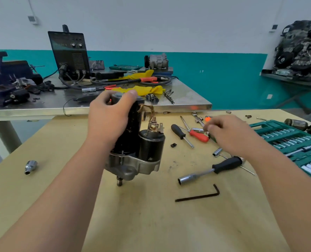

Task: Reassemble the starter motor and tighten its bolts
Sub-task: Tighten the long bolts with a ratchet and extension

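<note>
Starter motor (142, 142) upright mid-tabletop (151, 224). Left hand (109, 115) clamped over its top end, hiding the cap. Right hand (229, 133) at 3 o'clock, blurred; fingers curled over small tools, grip unclear.

Black starter motor (142, 142), teal socket case (287, 140)

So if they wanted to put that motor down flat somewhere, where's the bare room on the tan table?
Most bare room is the near part of the tan table, below the hex key. There is also room left of the starter motor, with only a loose socket there. It's crowded right of the motor: screwdrivers, the nut driver and the green socket case.
</note>
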A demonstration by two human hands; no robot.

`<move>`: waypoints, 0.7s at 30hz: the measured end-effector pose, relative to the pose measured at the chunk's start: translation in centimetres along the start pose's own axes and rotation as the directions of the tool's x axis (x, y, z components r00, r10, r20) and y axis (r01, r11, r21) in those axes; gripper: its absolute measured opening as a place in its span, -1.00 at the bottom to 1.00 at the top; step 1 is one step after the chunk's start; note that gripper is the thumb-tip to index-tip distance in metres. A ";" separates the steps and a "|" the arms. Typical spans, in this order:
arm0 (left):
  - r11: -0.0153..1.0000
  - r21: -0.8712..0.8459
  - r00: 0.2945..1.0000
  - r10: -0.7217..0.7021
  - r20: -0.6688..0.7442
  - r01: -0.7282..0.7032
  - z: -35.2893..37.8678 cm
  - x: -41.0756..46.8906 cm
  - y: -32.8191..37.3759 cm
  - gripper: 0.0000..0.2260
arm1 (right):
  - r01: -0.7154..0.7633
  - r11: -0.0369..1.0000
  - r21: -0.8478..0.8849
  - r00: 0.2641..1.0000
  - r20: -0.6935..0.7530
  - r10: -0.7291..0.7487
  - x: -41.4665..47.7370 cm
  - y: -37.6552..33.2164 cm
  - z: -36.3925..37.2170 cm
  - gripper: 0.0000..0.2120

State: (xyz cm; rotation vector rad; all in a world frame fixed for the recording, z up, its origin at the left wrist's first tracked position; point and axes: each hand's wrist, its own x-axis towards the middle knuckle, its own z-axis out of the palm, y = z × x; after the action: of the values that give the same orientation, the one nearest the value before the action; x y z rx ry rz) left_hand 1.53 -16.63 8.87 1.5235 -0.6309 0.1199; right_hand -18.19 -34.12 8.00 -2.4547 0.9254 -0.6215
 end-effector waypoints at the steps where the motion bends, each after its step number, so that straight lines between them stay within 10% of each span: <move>1: 0.999 0.032 0.999 -0.009 0.051 0.007 -0.3 0.1 0.0 -0.58 | -0.072 0.974 -0.213 0.996 0.042 0.083 0.4 2.0 0.3 -0.82; 4: 0.974 0.225 0.942 -0.047 0.332 -0.030 -1.0 0.1 -0.6 -0.58 | -0.186 0.797 -0.574 0.946 0.115 0.303 1.0 6.1 2.1 -0.66; 11: 0.857 0.479 0.820 -0.129 0.557 -0.191 -1.1 0.0 -1.0 -0.60 | -0.363 0.709 -0.604 0.895 -0.015 0.446 2.8 8.4 3.0 -0.57; 18: 0.716 0.617 0.800 -0.138 0.584 -0.327 1.4 -1.7 -1.6 -0.58 | -0.321 0.825 -0.466 0.901 0.119 0.417 3.0 10.0 2.6 -0.77; 21: 0.708 0.633 0.796 -0.168 0.582 -0.314 1.7 -1.5 -1.6 -0.52 | -0.315 0.944 -0.102 0.946 0.044 0.321 2.3 10.0 2.0 -0.72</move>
State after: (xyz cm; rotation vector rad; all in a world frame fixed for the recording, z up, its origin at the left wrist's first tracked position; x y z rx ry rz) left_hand 0.43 -17.88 6.64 2.3298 -1.2776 -0.0915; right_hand -20.56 -42.01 1.56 -2.3153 1.3179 -0.3967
